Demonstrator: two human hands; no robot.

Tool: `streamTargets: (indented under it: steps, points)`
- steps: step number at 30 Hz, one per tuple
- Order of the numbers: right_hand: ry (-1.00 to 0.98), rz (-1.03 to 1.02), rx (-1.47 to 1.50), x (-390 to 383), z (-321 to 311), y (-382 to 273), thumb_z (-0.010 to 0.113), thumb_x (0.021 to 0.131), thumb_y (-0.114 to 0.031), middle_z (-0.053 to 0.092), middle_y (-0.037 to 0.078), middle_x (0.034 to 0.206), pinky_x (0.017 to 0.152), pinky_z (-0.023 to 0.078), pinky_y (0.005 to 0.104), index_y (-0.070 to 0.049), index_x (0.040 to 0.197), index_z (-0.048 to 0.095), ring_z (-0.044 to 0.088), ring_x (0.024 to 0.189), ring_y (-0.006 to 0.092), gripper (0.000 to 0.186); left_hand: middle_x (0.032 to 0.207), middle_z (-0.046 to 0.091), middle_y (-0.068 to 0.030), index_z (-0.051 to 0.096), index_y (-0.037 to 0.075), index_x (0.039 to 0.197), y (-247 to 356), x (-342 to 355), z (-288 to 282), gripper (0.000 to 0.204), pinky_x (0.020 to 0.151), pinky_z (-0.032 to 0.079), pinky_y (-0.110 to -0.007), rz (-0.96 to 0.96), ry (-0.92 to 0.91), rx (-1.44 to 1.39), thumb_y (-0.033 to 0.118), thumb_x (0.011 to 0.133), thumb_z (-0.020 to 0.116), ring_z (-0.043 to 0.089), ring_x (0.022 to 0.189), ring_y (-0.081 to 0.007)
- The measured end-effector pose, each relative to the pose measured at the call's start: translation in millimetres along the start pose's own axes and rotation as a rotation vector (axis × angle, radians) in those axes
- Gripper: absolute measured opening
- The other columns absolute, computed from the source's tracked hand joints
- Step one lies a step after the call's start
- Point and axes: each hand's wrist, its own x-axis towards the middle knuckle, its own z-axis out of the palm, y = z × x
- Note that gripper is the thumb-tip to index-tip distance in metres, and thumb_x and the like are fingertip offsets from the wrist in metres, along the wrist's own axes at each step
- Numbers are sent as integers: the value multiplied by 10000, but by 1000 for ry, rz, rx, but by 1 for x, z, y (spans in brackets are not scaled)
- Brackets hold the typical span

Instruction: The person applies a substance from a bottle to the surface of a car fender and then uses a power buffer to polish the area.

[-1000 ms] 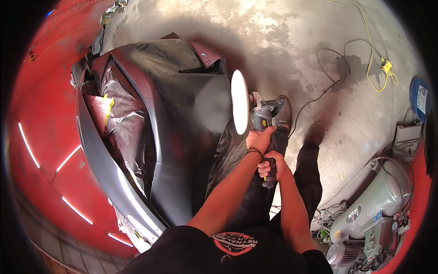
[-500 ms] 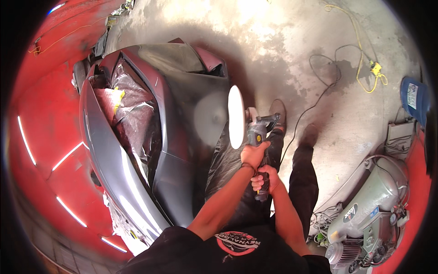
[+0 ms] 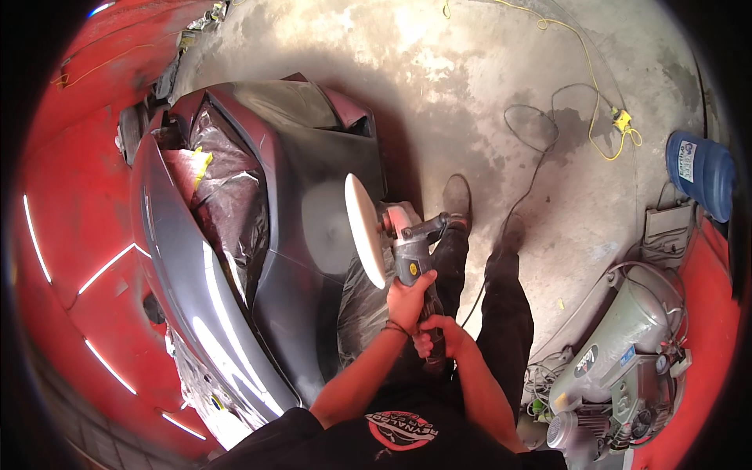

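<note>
My left hand is wrapped round the body of a grey-and-black rotary polisher. Below it, my right hand grips the tool's rear handle, fingers curled. The white round pad is held nearly on edge, angled left beside the dark grey car body panel; whether they touch I cannot tell. A pale hazy patch marks that panel. Plastic masking with yellow tape fills an opening in the bodywork, and more crumpled plastic hangs under the pad.
My feet stand on stained concrete. A black cable loops rightward, near a yellow extension lead with connector. At right are a blue water jug and a grey air compressor. A red wall with light strips curves along the left.
The polisher and both hands have moved left and downward in the view over the last second, with the pad turning slightly more toward the panel. The grip of both hands stays the same.
</note>
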Motion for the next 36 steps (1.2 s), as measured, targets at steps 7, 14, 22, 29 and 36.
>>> streamTargets:
  steps: [7,14,22,29,36]
  points:
    - [252,-26,-56,24,11,-89,678,989,-257,538,-13,738,649,479,358,-68,963,621,529,611,147,199,952,776,-68,778,-19,1090,-3,106,39,476,714,578,-355,-129,-234,-390,387,864,882,728,766,-166]
    - [356,-79,-210,42,49,-179,692,970,-298,533,-33,726,641,487,343,-84,971,634,521,605,120,222,827,741,-104,732,-3,1041,73,165,61,485,615,594,-394,-179,-336,-480,427,867,872,723,640,-242]
    - [367,-105,-276,48,78,-167,697,977,-291,527,-43,729,643,488,351,-93,991,626,528,616,123,211,863,754,-174,679,-31,1123,93,152,34,567,639,628,-411,-157,-425,-488,462,895,843,748,678,-271]
    - [501,-41,-124,17,70,-84,691,991,-270,547,-3,694,586,505,352,-70,946,639,542,574,137,212,836,738,-75,736,33,1051,9,100,28,446,610,578,-379,-342,-385,-583,404,861,892,720,645,-218]
    - [690,-65,-259,16,86,-111,737,958,-277,583,13,692,550,526,336,-78,917,655,560,546,141,219,832,729,-88,721,22,1055,15,116,47,523,613,590,-407,-460,-457,-705,474,849,886,721,650,-246]
